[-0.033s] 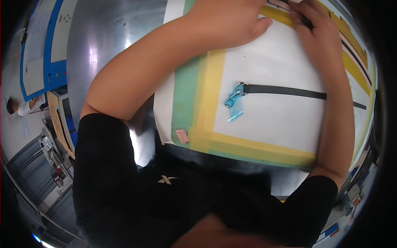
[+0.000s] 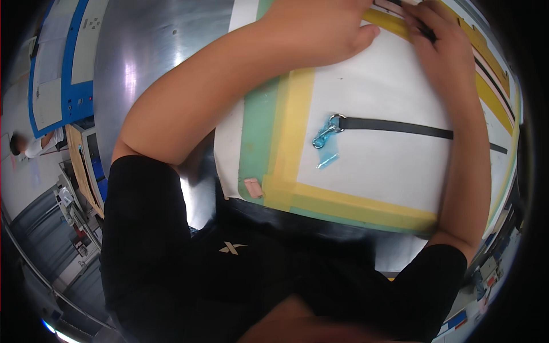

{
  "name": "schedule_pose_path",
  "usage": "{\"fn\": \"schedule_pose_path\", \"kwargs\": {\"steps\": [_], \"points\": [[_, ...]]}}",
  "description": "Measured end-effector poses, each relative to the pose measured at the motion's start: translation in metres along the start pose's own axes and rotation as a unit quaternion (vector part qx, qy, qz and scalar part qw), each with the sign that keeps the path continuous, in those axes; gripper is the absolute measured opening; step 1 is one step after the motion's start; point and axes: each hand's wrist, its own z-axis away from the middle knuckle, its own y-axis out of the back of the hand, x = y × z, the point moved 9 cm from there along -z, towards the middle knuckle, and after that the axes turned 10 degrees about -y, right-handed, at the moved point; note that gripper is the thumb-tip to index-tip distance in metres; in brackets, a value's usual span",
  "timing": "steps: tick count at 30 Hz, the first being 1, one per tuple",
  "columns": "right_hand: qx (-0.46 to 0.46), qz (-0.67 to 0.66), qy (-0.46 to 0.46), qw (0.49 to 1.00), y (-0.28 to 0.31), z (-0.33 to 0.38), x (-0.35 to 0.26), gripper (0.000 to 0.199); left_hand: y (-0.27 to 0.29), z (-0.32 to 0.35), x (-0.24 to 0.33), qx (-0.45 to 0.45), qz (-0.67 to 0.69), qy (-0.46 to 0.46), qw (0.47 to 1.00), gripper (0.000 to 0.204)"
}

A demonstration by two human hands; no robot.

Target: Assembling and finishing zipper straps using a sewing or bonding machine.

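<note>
At the far edge of the white board (image 2: 377,86), my left hand (image 2: 337,28) reaches past the top of the view. Its thumb sticks out over the board, and the other fingers are hidden. My right hand (image 2: 443,43) is beside it, with bent fingers closed on a narrow black strap (image 2: 424,30). Nearer me lies another black strap (image 2: 394,127), passing under my right forearm. A metal ring (image 2: 338,122) is at its left end, joined to a snap hook (image 2: 318,140) partly wrapped in blue clear plastic film (image 2: 328,158).
Yellow tape (image 2: 343,197) borders the board over a green mat (image 2: 257,137). A small pink block (image 2: 253,187) sits at the near left corner. Long yellow and pink strips run along the far right edge. Left are a shiny metal surface (image 2: 154,51), a blue-and-white machine (image 2: 77,103) and a distant person (image 2: 37,146).
</note>
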Motion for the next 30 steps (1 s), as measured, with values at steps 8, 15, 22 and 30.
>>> {"fn": "schedule_pose_path", "kwargs": {"steps": [8, 15, 22, 30], "points": [[0.021, 0.051, 0.022, 0.998, -0.001, 0.005, -0.010, 0.013, 0.000, 0.003, 0.003, -0.057, -0.001, 0.026, 0.998, 0.060], [-0.048, 0.068, 0.065, 0.994, -0.016, 0.005, 0.027, 0.025, -0.005, 0.002, 0.005, -0.057, -0.008, 0.030, 0.998, 0.060], [-0.084, 0.093, 0.031, 0.992, -0.022, 0.008, 0.029, 0.029, -0.006, 0.004, 0.003, -0.019, -0.008, 0.018, 1.000, 0.058], [-0.068, 0.083, 0.038, 0.994, -0.019, 0.012, 0.016, 0.028, 0.001, 0.015, 0.008, 0.032, 0.004, 0.005, 0.999, 0.056]]}}
